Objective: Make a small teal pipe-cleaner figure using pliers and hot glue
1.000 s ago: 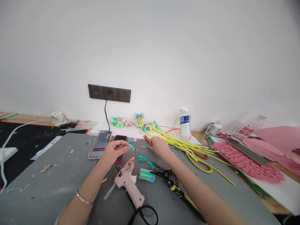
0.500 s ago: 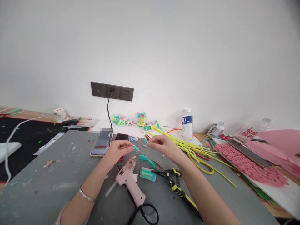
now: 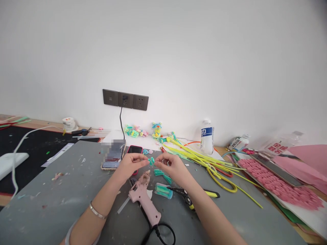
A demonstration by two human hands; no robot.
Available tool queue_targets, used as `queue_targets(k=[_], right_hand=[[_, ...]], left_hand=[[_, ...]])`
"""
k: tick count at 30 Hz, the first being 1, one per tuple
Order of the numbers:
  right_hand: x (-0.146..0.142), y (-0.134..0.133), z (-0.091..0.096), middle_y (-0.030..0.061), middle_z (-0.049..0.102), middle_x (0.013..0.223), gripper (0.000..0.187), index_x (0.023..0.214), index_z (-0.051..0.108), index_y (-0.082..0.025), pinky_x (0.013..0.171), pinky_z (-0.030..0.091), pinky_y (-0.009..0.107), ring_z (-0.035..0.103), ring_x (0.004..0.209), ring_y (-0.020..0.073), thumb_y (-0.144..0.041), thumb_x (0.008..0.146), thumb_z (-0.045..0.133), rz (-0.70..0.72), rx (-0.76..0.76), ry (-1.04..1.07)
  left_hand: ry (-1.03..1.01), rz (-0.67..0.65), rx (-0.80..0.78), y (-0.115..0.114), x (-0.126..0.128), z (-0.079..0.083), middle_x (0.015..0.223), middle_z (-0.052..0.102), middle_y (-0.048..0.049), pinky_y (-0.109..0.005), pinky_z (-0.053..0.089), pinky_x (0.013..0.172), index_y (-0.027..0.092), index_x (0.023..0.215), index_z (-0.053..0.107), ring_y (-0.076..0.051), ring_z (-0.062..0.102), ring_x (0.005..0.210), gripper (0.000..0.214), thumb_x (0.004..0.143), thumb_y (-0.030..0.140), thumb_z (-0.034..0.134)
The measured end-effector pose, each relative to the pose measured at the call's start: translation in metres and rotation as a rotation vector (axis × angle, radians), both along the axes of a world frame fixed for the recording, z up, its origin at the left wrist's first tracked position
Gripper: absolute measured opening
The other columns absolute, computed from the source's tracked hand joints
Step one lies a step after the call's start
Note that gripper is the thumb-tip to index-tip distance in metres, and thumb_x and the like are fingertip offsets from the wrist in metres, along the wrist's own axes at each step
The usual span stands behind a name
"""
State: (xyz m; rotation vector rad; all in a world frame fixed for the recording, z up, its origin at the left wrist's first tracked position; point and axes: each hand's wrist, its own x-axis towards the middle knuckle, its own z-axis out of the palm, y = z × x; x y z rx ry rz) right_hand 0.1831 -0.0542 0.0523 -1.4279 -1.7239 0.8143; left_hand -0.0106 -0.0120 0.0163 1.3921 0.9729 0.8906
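Note:
My left hand point(image 3: 130, 165) pinches a small teal pipe cleaner piece point(image 3: 149, 162) between thumb and fingertips. Facing it, my right hand point(image 3: 171, 166) has its fingertips closed on a second teal pipe cleaner piece point(image 3: 152, 160). The two pieces are side by side; I cannot tell whether they touch. Below them lie folded teal pieces point(image 3: 158, 172) and a striped teal and pale blue block point(image 3: 163, 191). A pink hot glue gun point(image 3: 146, 202) rests under my hands, its tip smeared brown. Black and yellow pliers point(image 3: 184, 194) are partly hidden by my right forearm.
A phone point(image 3: 112, 154) and a pink-edged device point(image 3: 134, 149) are behind my left hand. Yellow pipe cleaners point(image 3: 204, 158) spread to the right, by a white bottle point(image 3: 206, 137). Small colourful figures point(image 3: 156, 130) stand near the wall. The glue gun's black cord point(image 3: 174, 234) loops at the front.
My hands have come together, bringing the two teal pieces close to each other. The view has shifted slightly, and my right forearm covers more of the pliers.

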Motion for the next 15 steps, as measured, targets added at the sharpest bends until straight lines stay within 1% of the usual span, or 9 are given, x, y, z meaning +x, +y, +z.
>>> queue_targets(k=[2, 5, 15], right_hand=[[-0.0007, 0.0009, -0.0005, 0.0009, 0.066, 0.069, 0.013, 0.072, 0.070, -0.018, 0.058, 0.036, 0.027, 0.047, 0.062, 0.0148, -0.028, 0.079, 0.065, -0.013, 0.021, -0.010], [-0.0017, 0.0019, -0.0010, 0.0015, 0.067, 0.070, 0.012, 0.071, 0.070, -0.019, 0.059, 0.038, 0.027, 0.048, 0.064, 0.0156, -0.026, 0.079, 0.065, -0.016, 0.040, -0.017], [-0.0026, 0.0011, 0.0001, 0.0005, 0.065, 0.069, 0.013, 0.071, 0.069, -0.019, 0.059, 0.037, 0.027, 0.046, 0.063, 0.0150, -0.028, 0.079, 0.064, 0.008, 0.045, -0.011]], left_hand=[[0.005, 0.002, 0.002, -0.0001, -0.0002, -0.0007, 0.053, 0.041, 0.0050, -0.023, 0.018, 0.050, 0.013, 0.080, 0.074, -0.009, 0.025, 0.051, 0.038, 0.067, 0.049, 0.077], [0.002, 0.011, 0.003, -0.0004, 0.0003, -0.0007, 0.055, 0.045, 0.0042, -0.023, 0.019, 0.051, 0.013, 0.080, 0.074, -0.009, 0.028, 0.052, 0.039, 0.065, 0.049, 0.078], [-0.017, 0.024, -0.010, 0.0008, 0.0013, -0.0017, 0.056, 0.047, 0.0039, -0.024, 0.020, 0.053, 0.012, 0.079, 0.074, -0.009, 0.030, 0.053, 0.039, 0.063, 0.048, 0.079]])
